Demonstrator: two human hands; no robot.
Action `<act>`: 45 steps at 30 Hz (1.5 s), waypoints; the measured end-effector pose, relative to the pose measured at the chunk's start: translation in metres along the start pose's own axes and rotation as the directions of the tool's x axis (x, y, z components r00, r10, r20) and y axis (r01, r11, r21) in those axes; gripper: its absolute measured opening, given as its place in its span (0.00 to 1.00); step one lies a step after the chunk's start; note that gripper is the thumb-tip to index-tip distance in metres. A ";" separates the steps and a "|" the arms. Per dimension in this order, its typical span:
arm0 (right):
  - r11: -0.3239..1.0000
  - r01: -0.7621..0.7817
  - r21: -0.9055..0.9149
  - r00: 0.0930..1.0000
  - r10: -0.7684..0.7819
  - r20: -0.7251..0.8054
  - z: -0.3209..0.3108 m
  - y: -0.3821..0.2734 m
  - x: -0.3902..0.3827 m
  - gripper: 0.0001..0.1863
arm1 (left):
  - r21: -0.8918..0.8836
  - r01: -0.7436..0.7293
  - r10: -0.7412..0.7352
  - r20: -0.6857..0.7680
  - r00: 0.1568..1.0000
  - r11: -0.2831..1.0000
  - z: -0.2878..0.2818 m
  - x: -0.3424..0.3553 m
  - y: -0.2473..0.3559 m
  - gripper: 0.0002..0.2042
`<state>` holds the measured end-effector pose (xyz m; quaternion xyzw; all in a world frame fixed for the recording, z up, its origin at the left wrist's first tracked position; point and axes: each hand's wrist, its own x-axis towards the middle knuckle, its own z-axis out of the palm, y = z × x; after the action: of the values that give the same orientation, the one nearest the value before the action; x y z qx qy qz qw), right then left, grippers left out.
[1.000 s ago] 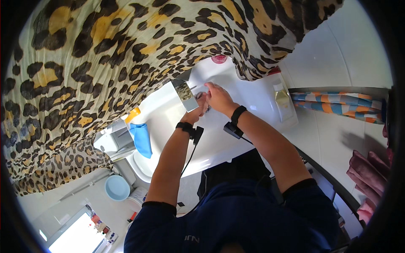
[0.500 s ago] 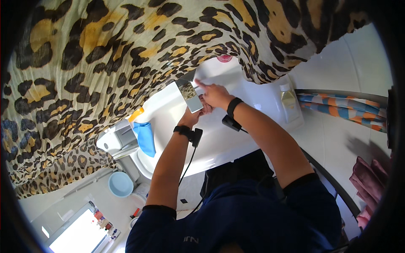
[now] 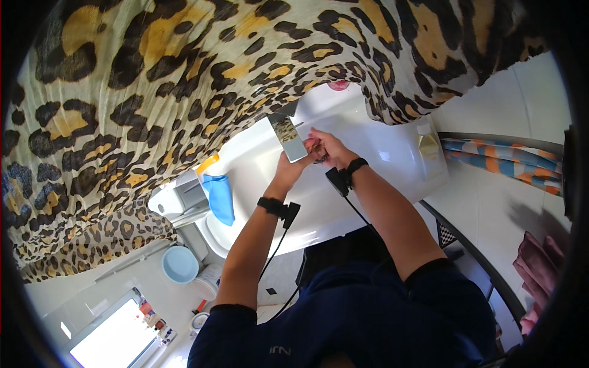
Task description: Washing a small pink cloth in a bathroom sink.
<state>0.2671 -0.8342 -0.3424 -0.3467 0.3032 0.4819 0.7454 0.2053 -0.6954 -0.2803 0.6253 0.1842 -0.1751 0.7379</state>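
Right hand: half a second back the right hand [image 3: 334, 148] had a finger poking out toward the shiny plate; now it's pulled back and turned more edge-on, fingers bent in at the left hand.
Left hand: more of the left hand [image 3: 293, 168] shows now, fingers reaching over to meet the right. Can't tell if either is grasping anything or just bare, it's all bunched up in there.
Shiny plate: the flat, mirror-smooth rectangular plate [image 3: 287, 138] is over the basin, right by the left hand, reflecting leopard spots.
Basin: white and glossy basin [image 3: 392, 144], rounded edges.
Curtain: thin, wrinkly leopard-print curtain [image 3: 184, 92] draped over the far side.
Blue cloth: limp bright blue cloth [image 3: 219, 199] hung over the basin's left end, yellow thing [image 3: 208, 163] just beside it.
Bottle: see-through bottle [image 3: 428, 150], yellowish liquid, on the right. Label's too small to read.
Shirt: navy shirt [image 3: 356, 306], small pale lettering on the chest.
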 end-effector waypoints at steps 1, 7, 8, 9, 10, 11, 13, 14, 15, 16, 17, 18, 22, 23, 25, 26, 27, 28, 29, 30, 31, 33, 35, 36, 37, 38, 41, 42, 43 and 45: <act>0.999 0.043 -0.019 0.993 -0.040 0.112 -0.002 0.008 0.015 0.20 | 0.132 -0.033 0.034 -0.007 0.999 0.991 -0.015 -0.006 -0.004 0.20; 0.995 0.098 -0.027 0.961 -0.088 0.261 0.022 0.036 0.047 0.13 | 0.733 -0.161 0.462 -0.229 0.857 0.661 -0.074 -0.032 0.001 0.18; 0.992 0.122 -0.030 0.974 -0.113 0.198 0.016 0.038 0.054 0.13 | 0.794 -0.231 0.564 -0.164 0.809 0.562 -0.077 -0.028 0.006 0.19; 0.980 0.168 -0.103 0.968 -0.145 0.203 0.003 0.041 0.070 0.14 | 0.840 -0.215 0.583 -0.141 0.800 0.498 -0.078 -0.024 0.010 0.20; 0.962 0.212 -0.173 0.962 -0.175 0.208 -0.009 0.042 0.081 0.15 | 0.881 -0.198 0.600 -0.114 0.792 0.430 -0.075 -0.020 0.018 0.21; 0.958 0.197 -0.209 0.967 -0.154 0.204 0.004 0.044 0.070 0.14 | 0.884 -0.158 0.557 -0.131 0.820 0.441 -0.087 -0.024 0.016 0.24; 0.587 0.509 -0.630 0.852 -0.446 0.274 0.022 0.048 0.052 0.13 | 0.928 -0.116 0.584 -0.122 0.802 0.353 -0.099 -0.021 0.012 0.25; -0.007 0.599 -0.801 0.630 -0.613 0.477 0.027 0.048 0.047 0.13 | 0.963 -0.088 0.611 -0.091 0.787 0.256 -0.103 -0.017 0.012 0.27; -0.010 0.600 -0.800 0.630 -0.611 0.480 0.030 0.045 0.045 0.13 | 0.974 -0.040 0.549 -0.092 0.831 0.224 -0.107 -0.011 0.010 0.31; -0.123 0.625 -0.771 0.578 -0.591 0.563 0.029 0.040 0.044 0.12 | 0.973 -0.044 0.549 -0.091 0.831 0.227 -0.104 -0.005 0.011 0.31; -0.233 0.643 -0.730 0.526 -0.559 0.642 0.029 0.037 0.043 0.13 | 0.971 0.001 0.521 -0.129 0.844 0.238 -0.098 0.001 0.011 0.32; -0.235 0.640 -0.731 0.527 -0.559 0.641 0.028 0.037 0.040 0.13 | 0.968 0.047 0.492 -0.167 0.854 0.247 -0.093 0.006 0.012 0.33; -0.186 0.430 -0.884 0.707 -0.540 0.458 0.021 0.031 0.041 0.15 | 0.993 -0.102 0.519 0.053 0.853 0.065 -0.081 0.016 0.013 0.30; -0.451 0.360 -0.817 0.685 -0.466 0.560 0.017 0.028 0.044 0.16 | 0.972 -0.216 0.538 0.135 0.832 0.090 -0.076 0.016 0.014 0.26; -0.404 0.302 -0.863 0.770 -0.430 0.471 0.029 0.023 0.027 0.17 | 0.960 -0.236 0.507 0.130 0.852 0.149 -0.078 0.009 0.014 0.25; -0.361 0.226 -0.905 0.838 -0.402 0.370 0.039 0.015 0.012 0.18 | 0.942 -0.269 0.481 0.143 0.865 0.202 -0.077 0.006 0.016 0.23; -0.361 0.228 -0.904 0.836 -0.404 0.372 0.031 0.021 0.028 0.18 | 0.918 -0.341 0.503 0.202 0.840 0.200 -0.084 0.004 0.008 0.21; -0.490 0.322 -0.810 0.699 -0.455 0.553 0.005 0.020 0.049 0.17 | 0.907 -0.377 0.508 0.238 0.827 0.189 -0.071 0.006 0.007 0.21; -0.618 0.397 -0.678 0.537 -0.442 0.718 0.003 0.019 0.051 0.16 | 0.863 -0.358 0.475 0.163 0.865 0.355 -0.067 -0.003 -0.002 0.21; -0.615 0.389 -0.686 0.537 -0.454 0.711 -0.002 0.014 0.052 0.16 | 0.795 -0.327 0.427 0.096 0.899 0.510 -0.062 -0.008 -0.009 0.22; -0.080 0.508 -0.857 0.808 -0.301 0.507 0.022 0.008 0.034 0.16 | 0.801 -0.305 0.419 0.075 0.905 0.515 -0.064 -0.018 -0.020 0.22; 0.454 0.312 -0.834 0.935 0.009 0.355 0.047 0.002 0.011 0.15 | 0.004 0.175 -0.165 -0.317 0.934 0.984 -0.049 -0.020 -0.030 0.15; 0.988 0.073 -0.134 0.995 -0.063 0.076 0.055 0.012 0.000 0.09 | -0.121 0.229 -0.252 -0.244 0.936 0.966 -0.040 -0.013 -0.032 0.14; 0.988 0.075 -0.133 0.995 -0.066 0.073 0.048 0.013 0.000 0.09 | -0.241 0.287 -0.331 -0.168 0.929 0.927 -0.035 -0.009 -0.034 0.13; 0.973 0.184 -0.139 0.980 -0.170 0.107 0.028 0.012 0.003 0.10 | -0.263 0.215 -0.269 -0.187 0.945 0.940 -0.012 -0.006 -0.021 0.11; 0.947 0.287 -0.146 0.952 -0.265 0.152 0.014 0.017 0.010 0.11 | -0.261 0.220 -0.271 -0.177 0.946 0.940 -0.004 -0.002 -0.014 0.11; 0.884 0.385 -0.265 0.908 -0.413 -0.061 -0.013 0.025 0.018 0.15 | -0.284 0.172 -0.194 -0.054 0.979 0.943 0.007 0.020 -0.011 0.12; 0.848 0.406 -0.342 0.899 -0.438 -0.020 -0.019 0.023 0.017 0.16 | -0.283 0.172 -0.193 -0.049 0.980 0.944 0.004 0.028 -0.023 0.12; 0.760 0.439 -0.478 0.825 -0.552 -0.121 -0.021 0.025 0.015 0.13 | -0.251 0.077 -0.092 -0.050 0.995 0.965 0.000 0.038 -0.041 0.13; 0.747 0.376 -0.549 0.860 -0.502 -0.094 -0.027 0.022 0.008 0.13 | -0.247 0.027 -0.031 -0.012 0.999 0.969 -0.010 0.049 -0.053 0.14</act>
<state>0.2460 -0.8451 -0.3687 -0.6484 0.1595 0.3097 0.6770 0.2215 -0.6951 -0.3514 0.5273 0.2194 -0.1569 0.8057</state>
